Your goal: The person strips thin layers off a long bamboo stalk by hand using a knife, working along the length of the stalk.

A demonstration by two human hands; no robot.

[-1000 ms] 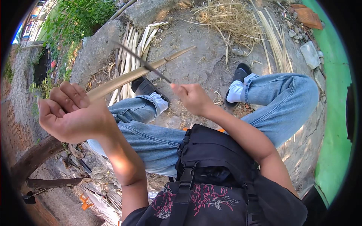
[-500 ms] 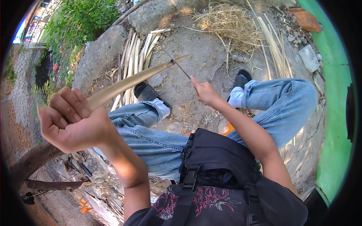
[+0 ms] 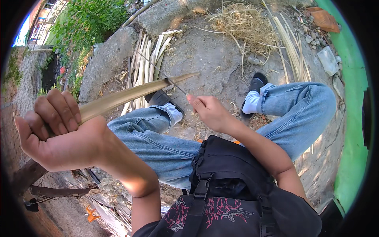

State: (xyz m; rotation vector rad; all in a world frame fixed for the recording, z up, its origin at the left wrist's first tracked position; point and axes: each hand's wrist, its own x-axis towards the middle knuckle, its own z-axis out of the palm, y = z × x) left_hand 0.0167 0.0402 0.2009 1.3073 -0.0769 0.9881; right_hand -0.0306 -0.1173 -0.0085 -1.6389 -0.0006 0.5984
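My left hand (image 3: 67,128), raised at the left, is closed around the thick end of a long, tapering tan plant strip (image 3: 128,93). The strip slants up to the right, its pointed tip over the bare ground. My right hand (image 3: 211,112), in the middle, grips a thin, dark-bladed knife (image 3: 152,64); the fingers hide its handle. The blade points up and left and crosses the strip not far from its tip. Whether the edge cuts into it, I cannot tell.
Pale split strips (image 3: 148,59) lie beyond my left foot, more strips (image 3: 292,51) at the far right. A heap of fibrous shavings (image 3: 246,25) lies between them. Rough stones (image 3: 110,57) border the left; a green wall (image 3: 353,102) runs along the right. A dark branch (image 3: 29,173) is below my left hand.
My left hand has moved left and slightly down, drawing the strip with it. My right hand has shifted left and a little lower, and the blade now crosses the strip farther from its tip.
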